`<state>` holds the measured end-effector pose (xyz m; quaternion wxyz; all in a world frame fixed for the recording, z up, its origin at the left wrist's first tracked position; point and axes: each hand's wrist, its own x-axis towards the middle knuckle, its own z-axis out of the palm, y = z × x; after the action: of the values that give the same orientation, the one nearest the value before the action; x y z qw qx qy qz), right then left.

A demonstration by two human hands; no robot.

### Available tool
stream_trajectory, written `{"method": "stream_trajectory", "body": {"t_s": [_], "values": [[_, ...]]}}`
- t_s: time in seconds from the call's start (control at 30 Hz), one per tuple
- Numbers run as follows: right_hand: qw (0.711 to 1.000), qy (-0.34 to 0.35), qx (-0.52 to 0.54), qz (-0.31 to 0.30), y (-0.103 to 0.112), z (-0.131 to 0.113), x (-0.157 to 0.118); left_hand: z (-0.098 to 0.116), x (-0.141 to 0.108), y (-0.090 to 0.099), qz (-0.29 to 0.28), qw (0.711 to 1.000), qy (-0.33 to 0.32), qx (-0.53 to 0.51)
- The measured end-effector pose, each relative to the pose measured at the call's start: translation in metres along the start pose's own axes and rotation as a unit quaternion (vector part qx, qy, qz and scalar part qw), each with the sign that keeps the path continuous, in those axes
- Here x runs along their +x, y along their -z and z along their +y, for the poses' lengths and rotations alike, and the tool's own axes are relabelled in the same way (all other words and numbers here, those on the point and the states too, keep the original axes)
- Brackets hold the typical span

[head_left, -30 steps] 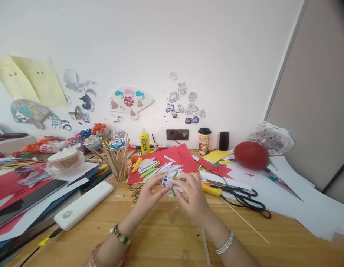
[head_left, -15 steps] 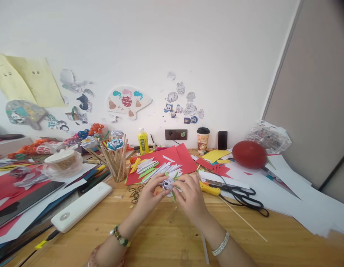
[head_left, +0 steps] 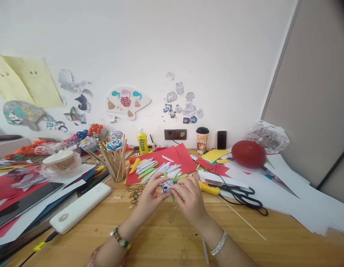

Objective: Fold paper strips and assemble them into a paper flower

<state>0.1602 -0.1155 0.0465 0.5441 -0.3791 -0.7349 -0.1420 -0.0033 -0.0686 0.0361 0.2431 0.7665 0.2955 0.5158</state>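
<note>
A small white paper flower (head_left: 166, 186) with dark edging and green leaf pieces is held above the wooden table, between both hands. My left hand (head_left: 151, 194) is closed round its left side, thumb below and fingers above. Pinched against its right side are the fingertips of my right hand (head_left: 188, 196), close to a green leaf that points down. Behind the hands, folded white and green paper strips (head_left: 149, 168) lie on red paper (head_left: 184, 157). Part of the flower is hidden by the fingers.
Left of the hands are a jar of sticks (head_left: 114, 167), rubber bands (head_left: 135, 194) and a white device (head_left: 80, 207). To the right lie a yellow glue gun (head_left: 209, 188), black scissors (head_left: 248, 200), a thin stick (head_left: 244, 218) and a red balloon (head_left: 249, 154). A cup (head_left: 202, 141) stands behind.
The flower has turned slightly in my fingers, and the leaf pointing down has shifted a little to the left. My right fingers have moved slightly left over the flower's right side.
</note>
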Motion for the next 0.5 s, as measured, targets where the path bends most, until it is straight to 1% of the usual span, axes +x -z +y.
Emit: {"method": "stream_trajectory", "body": {"t_s": [0.1, 0.23, 0.4, 0.5], "values": [[1.0, 0.008, -0.006, 0.0, 0.0, 0.0, -0.001, 0.001, 0.0, 0.001, 0.007, 1.0, -0.011, 0.016], [1.0, 0.001, -0.008, -0.004, -0.001, 0.001, -0.002, -0.002, 0.0, 0.001, 0.009, 0.999, -0.009, 0.029], [1.0, 0.005, -0.005, -0.001, -0.001, 0.001, -0.002, -0.008, -0.001, 0.0, 0.006, 1.0, -0.008, 0.022], [1.0, 0.004, 0.002, 0.001, -0.001, 0.001, -0.002, -0.009, -0.002, 0.0, 0.01, 1.0, -0.005, 0.021]]}}
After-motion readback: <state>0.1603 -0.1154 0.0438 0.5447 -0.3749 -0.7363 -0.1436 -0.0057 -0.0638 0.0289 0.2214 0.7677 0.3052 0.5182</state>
